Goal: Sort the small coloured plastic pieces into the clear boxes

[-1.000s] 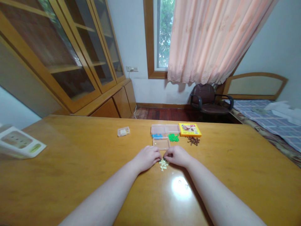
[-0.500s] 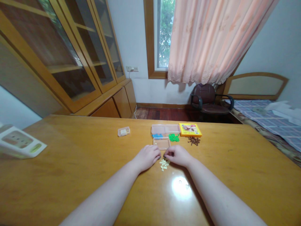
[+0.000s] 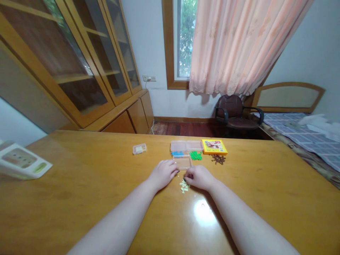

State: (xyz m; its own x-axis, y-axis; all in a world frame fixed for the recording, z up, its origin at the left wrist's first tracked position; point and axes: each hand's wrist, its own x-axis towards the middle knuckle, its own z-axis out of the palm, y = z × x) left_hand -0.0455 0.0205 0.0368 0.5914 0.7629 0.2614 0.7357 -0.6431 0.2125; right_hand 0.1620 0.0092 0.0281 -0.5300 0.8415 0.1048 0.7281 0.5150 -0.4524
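Observation:
A small heap of pale yellow pieces (image 3: 183,185) lies on the wooden table (image 3: 79,177) between my two hands. My right hand (image 3: 199,177) rests just right of the heap, fingers curled in a pinch at its edge. My left hand (image 3: 163,173) has its fingers closed at the left corner of a small clear tray (image 3: 183,162). What either pinch holds is too small to make out. Behind the tray stands a clear compartment box (image 3: 186,145) with blue pieces (image 3: 177,153) in front of it, then green pieces (image 3: 196,155) and brown pieces (image 3: 218,159).
A yellow box (image 3: 214,146) lies beside the clear box. A small clear case (image 3: 139,148) sits further left, and a white carton (image 3: 21,164) at the table's left edge. Beyond the table are a glass-fronted cabinet (image 3: 87,71), a dark office chair (image 3: 233,113) and a bed (image 3: 305,138).
My left hand has moved forward from the yellow heap to the clear tray's left corner. My right hand has stayed by the heap, shifting slightly.

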